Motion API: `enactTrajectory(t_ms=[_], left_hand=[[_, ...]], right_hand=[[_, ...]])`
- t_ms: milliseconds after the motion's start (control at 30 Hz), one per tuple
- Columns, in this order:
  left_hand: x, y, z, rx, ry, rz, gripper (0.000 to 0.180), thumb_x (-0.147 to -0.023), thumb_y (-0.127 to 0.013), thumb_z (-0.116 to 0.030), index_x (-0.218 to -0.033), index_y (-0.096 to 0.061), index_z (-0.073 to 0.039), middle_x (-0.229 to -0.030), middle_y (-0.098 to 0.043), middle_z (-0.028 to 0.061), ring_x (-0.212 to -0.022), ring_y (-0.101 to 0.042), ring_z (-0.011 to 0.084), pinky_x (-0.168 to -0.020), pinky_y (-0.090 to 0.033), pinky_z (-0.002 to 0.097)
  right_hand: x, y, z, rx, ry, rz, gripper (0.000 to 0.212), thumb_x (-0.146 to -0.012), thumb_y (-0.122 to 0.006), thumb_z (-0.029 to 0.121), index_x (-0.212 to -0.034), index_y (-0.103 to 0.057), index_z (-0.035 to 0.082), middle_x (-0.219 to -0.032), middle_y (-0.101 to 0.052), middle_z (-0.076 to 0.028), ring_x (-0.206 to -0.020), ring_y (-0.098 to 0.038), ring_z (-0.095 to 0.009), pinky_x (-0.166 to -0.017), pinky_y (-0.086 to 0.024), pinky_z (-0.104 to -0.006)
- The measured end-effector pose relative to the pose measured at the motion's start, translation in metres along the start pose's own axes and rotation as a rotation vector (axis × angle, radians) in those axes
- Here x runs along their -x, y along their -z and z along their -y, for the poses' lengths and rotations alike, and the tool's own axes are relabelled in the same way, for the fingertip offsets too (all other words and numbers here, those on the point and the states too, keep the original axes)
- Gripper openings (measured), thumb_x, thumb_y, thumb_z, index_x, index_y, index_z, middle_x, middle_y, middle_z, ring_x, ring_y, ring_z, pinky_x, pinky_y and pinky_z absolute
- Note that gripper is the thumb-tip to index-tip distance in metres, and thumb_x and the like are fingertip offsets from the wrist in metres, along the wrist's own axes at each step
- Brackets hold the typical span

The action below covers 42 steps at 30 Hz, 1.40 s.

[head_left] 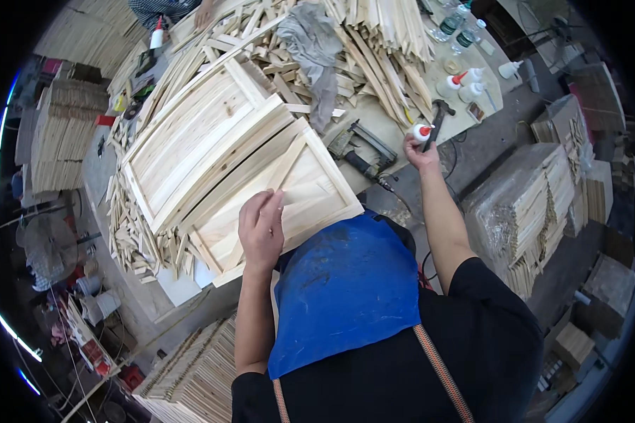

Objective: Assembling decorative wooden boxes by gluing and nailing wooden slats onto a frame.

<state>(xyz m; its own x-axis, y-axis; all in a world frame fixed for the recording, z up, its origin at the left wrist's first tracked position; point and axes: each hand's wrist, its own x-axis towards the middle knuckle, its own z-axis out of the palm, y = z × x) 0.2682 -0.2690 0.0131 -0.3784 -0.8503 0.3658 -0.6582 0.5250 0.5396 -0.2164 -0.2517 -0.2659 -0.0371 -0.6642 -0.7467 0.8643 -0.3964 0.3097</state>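
Note:
My left hand [259, 229] is above the nearer wooden frame panel [324, 180], which has a diagonal brace. Its fingers are curled together, and whatever they may hold is too small to make out. At the table's right side, my right hand [423, 156] is closed round the handle end of a hammer [439, 113]. A white glue bottle [422, 132] with a red top is against the same hand; I cannot tell whether it is gripped too. Beyond the nearer panel lies a second framed wooden panel [208, 116].
Loose wood strips [395, 70] and offcuts surround the panels. A nail gun [363, 151] with a hose lies right of them, near a grey cloth [310, 42]. Several glue bottles [471, 92] stand at the table's right. Wrapped wood stacks [518, 204] are on the floor. Another person's hand [204, 13] shows at the far edge.

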Motion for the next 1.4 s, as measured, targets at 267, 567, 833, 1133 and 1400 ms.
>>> enactTrajectory(t_ms=[267,567,833,1133,1400], left_hand=[[-0.020,-0.007,0.012,1.873,0.982,-0.257,0.039,-0.105,-0.055,-0.018,-0.140,-0.053,-0.002,-0.109,-0.067,0.0175,-0.090,-0.063,0.0248,-0.077,-0.054,0.0365],[-0.021,-0.019,0.008,2.129,0.920,-0.139,0.030,-0.104,-0.048,-0.018,-0.119,-0.054,0.007,-0.103,-0.064,0.0187,-0.079,-0.057,0.0232,-0.070,-0.050,0.0347],[-0.023,-0.023,0.000,1.961,1.174,-0.215,0.043,-0.102,-0.049,-0.018,-0.141,-0.053,-0.001,-0.102,-0.069,0.0176,-0.081,-0.062,0.0250,-0.076,-0.056,0.0367],[-0.014,-0.018,0.005,2.061,1.034,-0.135,0.047,-0.101,-0.050,-0.019,-0.145,-0.052,-0.003,-0.102,-0.070,0.0175,-0.081,-0.063,0.0248,-0.077,-0.056,0.0369],[-0.003,-0.024,0.023,2.279,0.715,0.044,0.037,-0.103,-0.048,-0.021,-0.132,-0.056,0.001,-0.107,-0.069,0.0178,-0.097,-0.068,0.0289,-0.095,-0.056,0.0427]], right_hand=[[-0.012,-0.002,0.012,0.140,-0.035,0.055,0.058,-0.093,-0.077,0.038,-0.134,-0.057,0.003,-0.120,-0.062,-0.019,-0.101,-0.061,-0.034,-0.065,-0.053,-0.0326],[0.205,-0.074,-0.226,1.164,0.006,0.471,0.051,-0.092,-0.080,0.021,-0.134,-0.057,0.002,-0.120,-0.069,-0.010,-0.111,-0.070,-0.021,-0.094,-0.058,-0.0349],[0.271,-0.066,-0.317,1.624,0.240,0.984,0.063,-0.087,-0.083,0.005,-0.140,-0.048,0.000,-0.134,-0.065,-0.014,-0.124,-0.064,-0.021,-0.107,-0.051,-0.0373],[0.283,-0.053,-0.332,1.740,0.376,0.916,0.062,-0.083,-0.091,0.011,-0.131,-0.054,0.000,-0.117,-0.069,-0.009,-0.109,-0.068,-0.014,-0.093,-0.056,-0.0314],[0.298,-0.050,-0.335,1.862,0.451,0.892,0.055,-0.085,-0.088,0.007,-0.128,-0.056,0.001,-0.113,-0.069,-0.006,-0.107,-0.066,-0.012,-0.093,-0.055,-0.0302]])
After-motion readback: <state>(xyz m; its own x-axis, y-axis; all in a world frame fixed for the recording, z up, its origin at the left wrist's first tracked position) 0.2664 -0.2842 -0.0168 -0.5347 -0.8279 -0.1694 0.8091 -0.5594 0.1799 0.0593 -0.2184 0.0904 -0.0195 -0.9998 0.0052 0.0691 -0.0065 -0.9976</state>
